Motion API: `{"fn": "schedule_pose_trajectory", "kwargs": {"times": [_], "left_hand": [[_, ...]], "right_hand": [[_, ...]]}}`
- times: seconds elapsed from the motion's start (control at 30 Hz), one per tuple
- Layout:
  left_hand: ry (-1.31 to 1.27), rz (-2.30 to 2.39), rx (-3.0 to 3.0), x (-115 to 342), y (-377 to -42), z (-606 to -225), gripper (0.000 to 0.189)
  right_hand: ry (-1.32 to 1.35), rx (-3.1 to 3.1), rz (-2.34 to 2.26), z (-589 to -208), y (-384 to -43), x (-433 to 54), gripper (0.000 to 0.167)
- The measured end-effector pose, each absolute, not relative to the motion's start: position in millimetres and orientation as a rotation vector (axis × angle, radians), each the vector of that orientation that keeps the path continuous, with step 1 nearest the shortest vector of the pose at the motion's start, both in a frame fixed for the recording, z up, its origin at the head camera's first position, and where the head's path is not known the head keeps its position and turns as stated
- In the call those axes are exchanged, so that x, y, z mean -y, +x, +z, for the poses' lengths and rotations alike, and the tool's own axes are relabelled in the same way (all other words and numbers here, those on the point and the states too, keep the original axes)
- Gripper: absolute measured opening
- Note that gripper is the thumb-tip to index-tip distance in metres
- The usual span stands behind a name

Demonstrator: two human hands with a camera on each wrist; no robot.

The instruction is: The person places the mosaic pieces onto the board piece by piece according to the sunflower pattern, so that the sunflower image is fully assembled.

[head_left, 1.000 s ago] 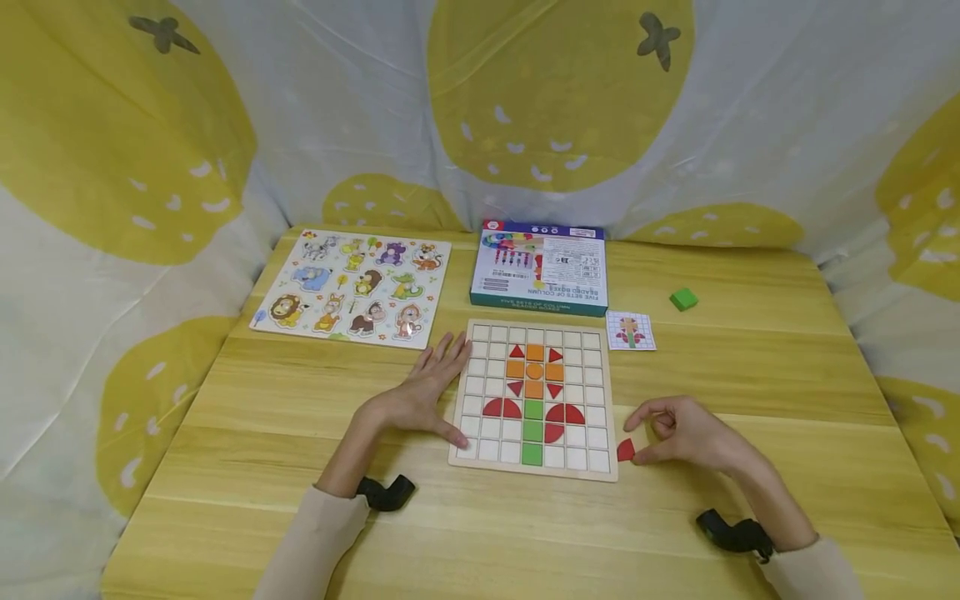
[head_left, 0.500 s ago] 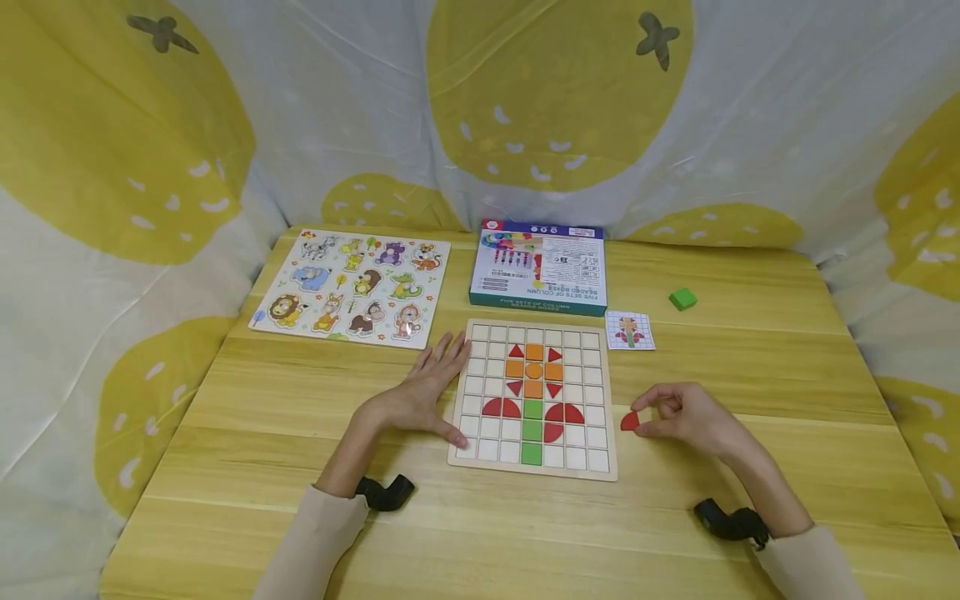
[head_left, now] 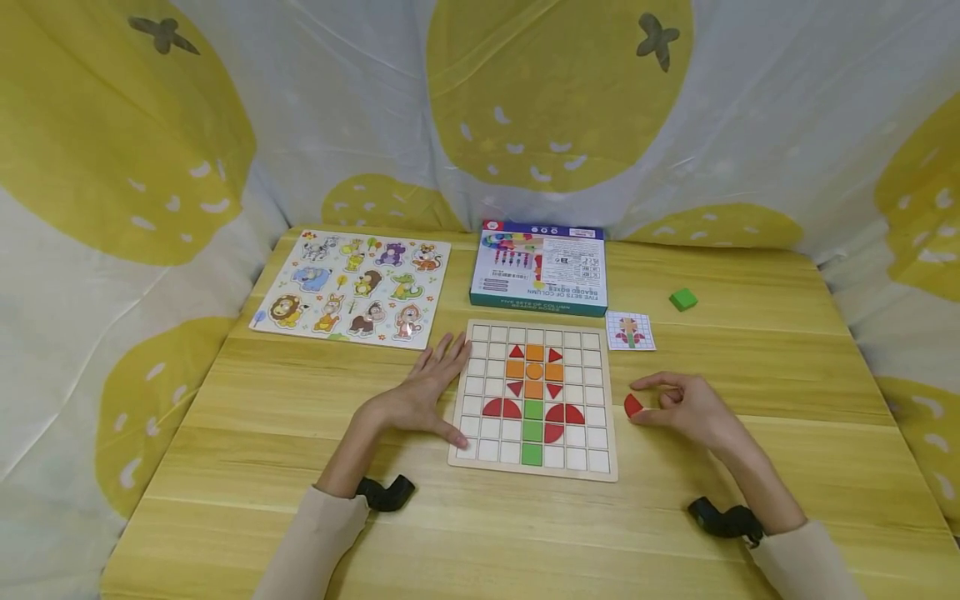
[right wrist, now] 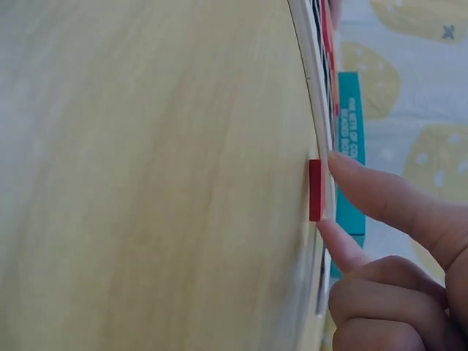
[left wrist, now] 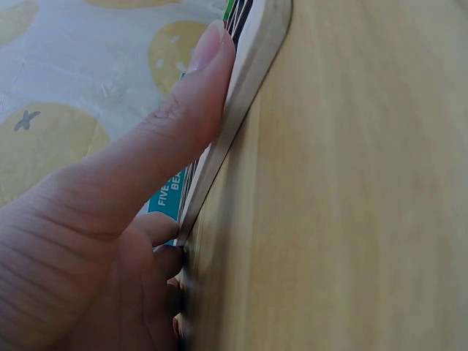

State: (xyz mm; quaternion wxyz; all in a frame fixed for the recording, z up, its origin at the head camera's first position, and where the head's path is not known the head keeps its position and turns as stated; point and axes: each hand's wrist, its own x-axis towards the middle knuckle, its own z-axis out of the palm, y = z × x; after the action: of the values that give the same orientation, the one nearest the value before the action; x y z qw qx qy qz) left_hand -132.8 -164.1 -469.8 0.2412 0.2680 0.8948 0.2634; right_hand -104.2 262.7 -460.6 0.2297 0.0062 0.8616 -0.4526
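Observation:
A square wooden grid board (head_left: pixel 495 469) lies in the middle of the table, bearing red, orange and green tiles in a flower-like pattern. My left hand (head_left: pixel 412 400) rests spread at its left edge, thumb on the near corner and fingertips higher up. Just off the board's right side, my right hand (head_left: pixel 690 408) has a red quarter-circle tile (head_left: pixel 632 406) between thumb and index finger at table level, the other fingers curled. In the right wrist view this red tile (right wrist: pixel 315 190) stands edge-on between the two fingertips. How firmly they press it is hard to see.
A small pattern card (head_left: pixel 630 331) lies off the board's upper right corner. Behind the board is a flat toy box (head_left: pixel 538 271). An animal puzzle board (head_left: pixel 352 283) sits at the back left. A green block (head_left: pixel 683 299) lies at the right on the wooden table (head_left: pixel 525 542).
My right hand has moved away from me along the board's right side, bringing the red tile with it, and the tile has turned. The left hand and board have stayed put.

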Motion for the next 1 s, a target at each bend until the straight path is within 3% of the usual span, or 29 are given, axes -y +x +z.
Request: {"fn": "schedule_pose_trajectory", "kwargs": {"times": [0.27, 1.0], "left_hand": [[0.723, 0.723, -2.444, 163.7, -132.8, -470.2, 0.145], [0.731, 0.733, -2.445, 163.8, -132.6, -470.1, 0.144]], "right_hand": [[-0.039, -2.379, -1.254, -462.7, -104.4, -259.0, 0.037], [-0.066, -2.570, -1.185, -458.0, -103.4, -237.6, 0.029]]}}
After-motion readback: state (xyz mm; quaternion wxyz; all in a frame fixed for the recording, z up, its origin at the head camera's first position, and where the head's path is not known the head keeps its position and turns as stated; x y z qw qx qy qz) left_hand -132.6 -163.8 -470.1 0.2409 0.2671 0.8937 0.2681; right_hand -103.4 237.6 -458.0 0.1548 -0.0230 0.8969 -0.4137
